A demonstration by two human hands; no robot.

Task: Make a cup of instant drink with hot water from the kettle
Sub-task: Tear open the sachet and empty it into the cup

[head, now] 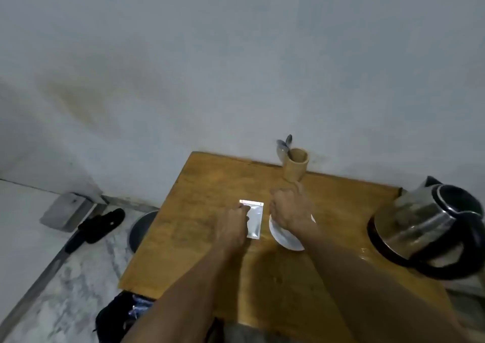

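Head view, single frame, somewhat blurred.

- Bench point(210, 237): wooden top, set against a pale wall point(236, 67); carries all items below.
- Sachet point(254, 218): silver foil packet, flat on the bench near its middle, long side running away from the person. Sealed or torn: cannot tell.
- Left hand point(232, 227): knuckles up, fingers curled, fingertips resting on the sachet's left edge and upper corner. Whether it pinches the packet or only presses it down cannot be told.
- Right hand point(290, 206): closed into a loose fist, just right of the sachet and above a white saucer point(286, 239). What it grips, if anything, is hidden by the hand itself.
- Saucer: on the bench, just beside the sachet's right edge, partly covered by the right hand and wrist.
- Wooden cup point(295, 165): upright at the bench's far edge by the wall, behind the right hand; metal spoons point(284, 144) stand in it, bowls up.
- Kettle point(430, 224): steel body, black lid rim and base, at the bench's right side, well apart from both hands.
- Floor, left of bench: a dark sandal point(101, 224) and a round dark object point(143, 228) partly under the bench edge.
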